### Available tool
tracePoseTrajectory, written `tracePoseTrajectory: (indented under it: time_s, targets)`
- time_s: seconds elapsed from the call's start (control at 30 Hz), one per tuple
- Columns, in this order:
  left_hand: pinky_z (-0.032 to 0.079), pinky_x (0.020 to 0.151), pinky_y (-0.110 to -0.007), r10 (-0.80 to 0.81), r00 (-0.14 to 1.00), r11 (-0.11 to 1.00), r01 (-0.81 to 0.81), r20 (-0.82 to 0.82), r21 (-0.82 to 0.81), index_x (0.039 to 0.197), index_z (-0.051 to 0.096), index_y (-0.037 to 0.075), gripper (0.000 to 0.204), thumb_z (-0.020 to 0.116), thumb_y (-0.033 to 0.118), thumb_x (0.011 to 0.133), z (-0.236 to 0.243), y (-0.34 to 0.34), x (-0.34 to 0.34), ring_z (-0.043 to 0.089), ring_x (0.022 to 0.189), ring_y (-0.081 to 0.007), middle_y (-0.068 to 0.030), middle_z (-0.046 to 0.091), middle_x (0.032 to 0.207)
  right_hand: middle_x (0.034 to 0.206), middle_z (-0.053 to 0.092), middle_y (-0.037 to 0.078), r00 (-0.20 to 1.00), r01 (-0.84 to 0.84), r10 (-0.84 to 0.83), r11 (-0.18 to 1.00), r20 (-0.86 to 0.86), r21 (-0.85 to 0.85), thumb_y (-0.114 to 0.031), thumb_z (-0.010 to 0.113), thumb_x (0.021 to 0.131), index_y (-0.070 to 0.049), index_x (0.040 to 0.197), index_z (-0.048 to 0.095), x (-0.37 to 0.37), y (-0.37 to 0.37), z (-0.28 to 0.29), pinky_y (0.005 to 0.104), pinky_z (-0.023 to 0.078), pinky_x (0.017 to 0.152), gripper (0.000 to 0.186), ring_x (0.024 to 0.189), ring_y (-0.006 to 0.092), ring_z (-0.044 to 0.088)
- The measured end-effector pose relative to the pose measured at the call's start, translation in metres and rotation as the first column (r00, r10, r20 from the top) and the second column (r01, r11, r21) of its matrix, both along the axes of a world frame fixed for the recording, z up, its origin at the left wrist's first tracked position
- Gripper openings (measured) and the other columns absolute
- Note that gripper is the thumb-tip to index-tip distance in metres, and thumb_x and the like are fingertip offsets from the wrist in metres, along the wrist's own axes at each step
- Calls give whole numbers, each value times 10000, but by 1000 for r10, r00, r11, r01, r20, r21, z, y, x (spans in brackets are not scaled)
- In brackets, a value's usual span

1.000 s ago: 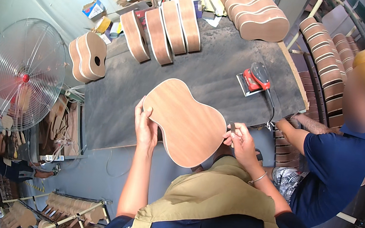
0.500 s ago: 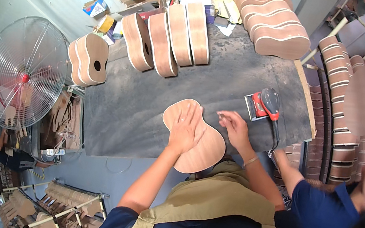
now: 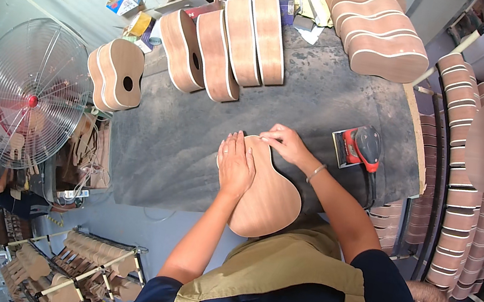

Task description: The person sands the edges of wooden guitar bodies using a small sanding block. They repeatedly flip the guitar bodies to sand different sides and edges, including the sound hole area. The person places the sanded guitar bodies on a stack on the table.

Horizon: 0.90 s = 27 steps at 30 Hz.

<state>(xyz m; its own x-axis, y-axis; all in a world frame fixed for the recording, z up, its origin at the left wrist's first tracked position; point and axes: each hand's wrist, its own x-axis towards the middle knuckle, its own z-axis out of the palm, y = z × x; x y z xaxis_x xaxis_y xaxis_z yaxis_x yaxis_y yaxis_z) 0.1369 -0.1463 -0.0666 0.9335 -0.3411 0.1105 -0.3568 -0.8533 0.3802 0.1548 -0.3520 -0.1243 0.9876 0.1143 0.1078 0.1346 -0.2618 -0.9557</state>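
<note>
A small wooden guitar body (image 3: pixel 269 201) lies on the dark worktable in front of me, its wide end toward my apron. My left hand (image 3: pixel 235 166) rests flat along its left side, fingers stretched toward the narrow far end. At that far end, my right hand (image 3: pixel 285 144) has its thumb and fingertips drawn together against the edge of the body. Whatever the right fingertips hold, if anything, is too small to make out. To the right of this hand sits a red and black electric sander (image 3: pixel 362 147) with a flat pad.
Several guitar bodies (image 3: pixel 222 44) stand on the worktable (image 3: pixel 170 151) at the back, with a taller stack (image 3: pixel 388 54) at the back right. A large fan (image 3: pixel 32 101) is at left. Racks of bodies (image 3: pixel 454 175) line the right. Another person's arm (image 3: pixel 428 300) shows at lower right.
My right hand has moved left and away from me onto the body's far end. My left hand has shifted to its left side. The person at right has moved back, mostly out of sight.
</note>
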Motion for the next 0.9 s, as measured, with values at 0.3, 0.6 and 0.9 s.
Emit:
tracePoseTrajectory:
  time_s: [0.3, 0.6, 0.9]
  targets:
    - [270, 1278, -524, -8, 999, 1000, 7, 38, 21, 1517, 488, -56, 529, 483, 240, 1078, -6, -1, 1, 454, 1478, -398, -261, 550, 1512, 946, 689, 113, 1000, 15, -14, 999, 14, -51, -139, 740, 965, -58, 1115, 824, -100, -6, 27, 353, 527, 790, 190, 871, 238, 667]
    - [223, 1292, -552, 10, 1000, 999, -11, 7, 49, 1552, 462, -19, 537, 446, 266, 1097, -9, -1, -1, 426, 1503, -397, -237, 534, 1530, 927, 644, 98, 759, 651, -648, 758, 59, -40, -69, 736, 950, -49, 1105, 819, -250, 49, 30, 335, 520, 747, 178, 838, 236, 646]
    - [390, 1117, -615, -10, 996, 984, 26, -93, 174, 1594, 473, 143, 581, 463, 448, 1100, 12, -4, 8, 529, 1335, -382, -189, 573, 1373, 1094, 768, 89, 888, 452, -406, 858, -216, 243, -164, 728, 1006, -101, 1158, 833, -297, 125, 45, 346, 576, 877, 195, 1015, 209, 711]
